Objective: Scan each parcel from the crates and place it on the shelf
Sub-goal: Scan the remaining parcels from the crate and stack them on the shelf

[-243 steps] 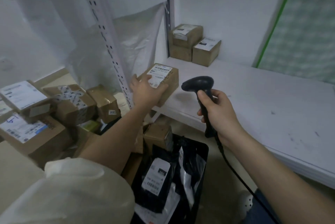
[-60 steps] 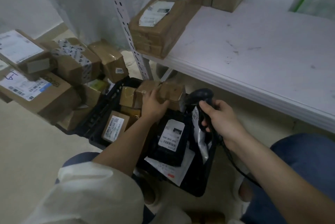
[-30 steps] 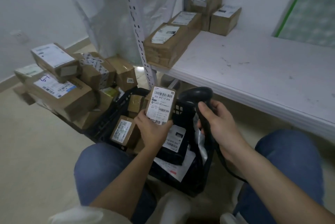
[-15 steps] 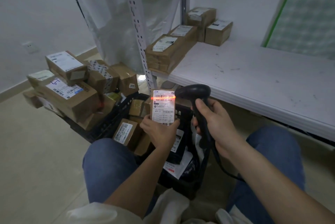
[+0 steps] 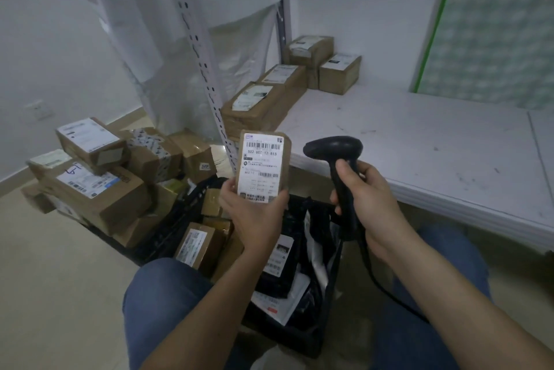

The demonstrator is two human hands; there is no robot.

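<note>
My left hand (image 5: 257,214) holds a small brown parcel (image 5: 263,169) upright by its lower end, label facing me, just above the black crate (image 5: 311,336) between my knees. My right hand (image 5: 367,205) is wrapped around the grip of the black scanner (image 5: 335,154), whose head sits just beside the parcel and points toward its label. I see no scan line on the barcode in this view, so I cannot tell whether the read has gone through — my guess is that this parcel sits between scanning and shelving.

On the white shelf (image 5: 434,145) five parcels (image 5: 260,106) already stand in a row along the left edge toward the back corner, so a small share looks done. A lot is left: the crate holds several more boxes and dark mailer bags, and a pile of cartons (image 5: 99,187) waits to the left on the floor. Most of the shelf board shows bare.
</note>
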